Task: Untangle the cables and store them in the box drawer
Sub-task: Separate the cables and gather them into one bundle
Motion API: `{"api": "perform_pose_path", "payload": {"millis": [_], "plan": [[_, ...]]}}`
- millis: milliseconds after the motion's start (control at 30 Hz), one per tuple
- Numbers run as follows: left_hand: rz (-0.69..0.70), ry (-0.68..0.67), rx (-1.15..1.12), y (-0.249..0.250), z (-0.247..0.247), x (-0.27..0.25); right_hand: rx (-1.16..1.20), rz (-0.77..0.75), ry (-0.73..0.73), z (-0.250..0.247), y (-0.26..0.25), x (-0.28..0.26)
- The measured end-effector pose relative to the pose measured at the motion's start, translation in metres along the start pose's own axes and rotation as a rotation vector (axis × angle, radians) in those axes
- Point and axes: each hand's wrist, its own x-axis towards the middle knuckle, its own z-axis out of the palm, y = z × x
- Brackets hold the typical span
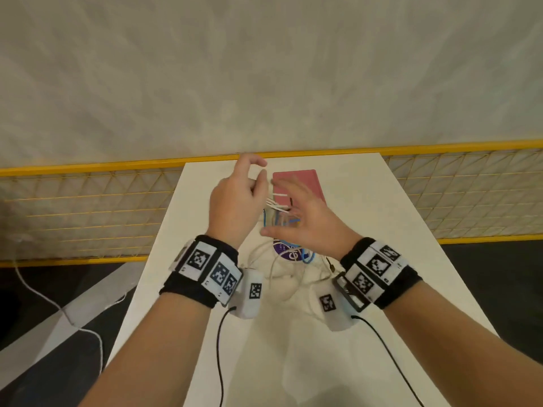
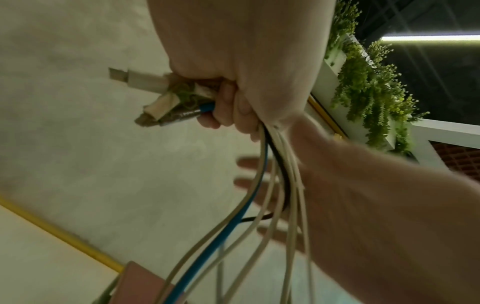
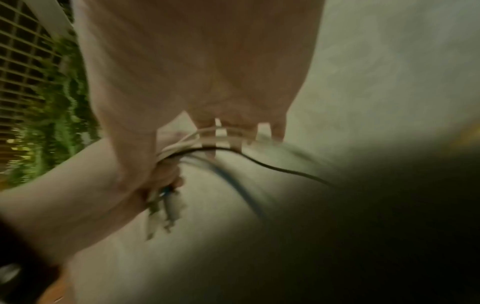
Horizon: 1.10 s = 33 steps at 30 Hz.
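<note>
My left hand (image 1: 235, 201) is raised over the white table (image 1: 367, 230) and grips the plug ends of a bundle of cables (image 1: 276, 205). In the left wrist view a white USB plug (image 2: 145, 81) and a blue cable (image 2: 221, 244) stick out of the left hand (image 2: 246, 72), and the strands hang down in loose loops (image 1: 282, 265) onto the table. My right hand (image 1: 302, 218) is spread with straight fingers just right of the bundle, and its fingers (image 3: 233, 125) touch the strands. The pink box (image 1: 305, 180) lies flat behind the hands.
A yellow-framed mesh fence (image 1: 88, 207) runs behind and beside the table. A purple round sticker (image 1: 280, 249) lies under the hanging cables. A white cord (image 1: 44, 298) trails on the dark floor to the left. Black leads (image 1: 219, 348) hang from my wrist cameras.
</note>
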Motion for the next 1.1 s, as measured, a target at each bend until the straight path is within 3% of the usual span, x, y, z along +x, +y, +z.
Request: {"api": "perform_pose_path", "payload": {"millis": [100,233,400,533,633,700,767,833,867,933,1000,1100], "plan": [[0.02,-0.015,-0.05,0.009,0.006,-0.002,-0.025,-0.144,0.126,0.014,-0.008,0.009],[-0.097,0.026,-0.25,0.002,-0.002,0.0,0.023,-0.136,0.043,0.019,0.009,-0.001],[-0.395,0.259,-0.452,-0.021,-0.023,0.008,0.009,-0.007,-0.093,0.009,0.048,-0.019],[-0.49,0.172,-0.304,-0.053,-0.012,-0.001,0.011,0.043,-0.107,-0.004,0.044,-0.021],[-0.571,0.032,-0.118,-0.076,0.004,-0.015,-0.033,0.05,-0.146,-0.009,0.036,-0.017],[-0.479,0.016,0.033,-0.074,0.011,-0.021,-0.005,0.07,-0.187,-0.008,0.03,-0.014],[-0.18,0.089,0.044,-0.052,0.018,-0.024,-0.086,0.035,-0.188,-0.002,0.025,-0.011],[0.057,-0.014,-0.025,-0.025,0.028,-0.029,-0.166,-0.016,-0.188,0.007,0.023,-0.006],[0.089,-0.118,-0.038,-0.02,0.034,-0.034,-0.168,-0.036,-0.189,0.009,0.021,-0.005],[0.011,-0.277,-0.006,-0.013,0.039,-0.043,-0.141,-0.083,-0.189,0.01,0.018,-0.005],[-0.054,-0.312,0.087,-0.014,0.038,-0.046,-0.094,-0.104,-0.215,0.004,0.01,-0.008],[0.021,-0.275,0.263,-0.009,0.03,-0.036,-0.029,-0.083,-0.237,-0.005,0.013,-0.011]]}}
